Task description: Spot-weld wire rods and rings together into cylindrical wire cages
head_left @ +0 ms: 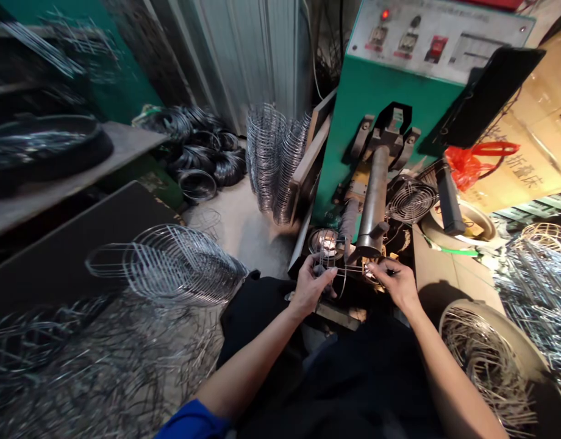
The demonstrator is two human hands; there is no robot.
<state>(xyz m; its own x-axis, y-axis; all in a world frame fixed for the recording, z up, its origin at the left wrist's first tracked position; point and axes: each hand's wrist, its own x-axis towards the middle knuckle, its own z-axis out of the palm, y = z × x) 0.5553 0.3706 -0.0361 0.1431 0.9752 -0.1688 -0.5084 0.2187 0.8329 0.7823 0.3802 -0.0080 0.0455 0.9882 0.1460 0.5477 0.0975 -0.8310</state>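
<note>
My left hand [311, 284] is closed around a small wire frame [345, 281] with a curved ring and a pair of straight wires. My right hand [396, 284] pinches the far end of those straight wires; its fingertips partly cover what they grip. Both hands are just below the thick metal arm [374, 198] of a green welding-type machine [402, 82]. The arm's lower end comes down close to the wires; whether they touch I cannot tell. Behind my left hand, a round wire piece [325, 241] catches bright light.
On the left lies a long stack of wire frames [180, 265]. Tall wire stacks [266, 155] lean by a wooden board [308, 171]. At right stand a basin of wire pieces [484, 360], a heap of shiny wires [536, 292] and a round tub [484, 222]. A phone-like black slab [493, 94] overhangs.
</note>
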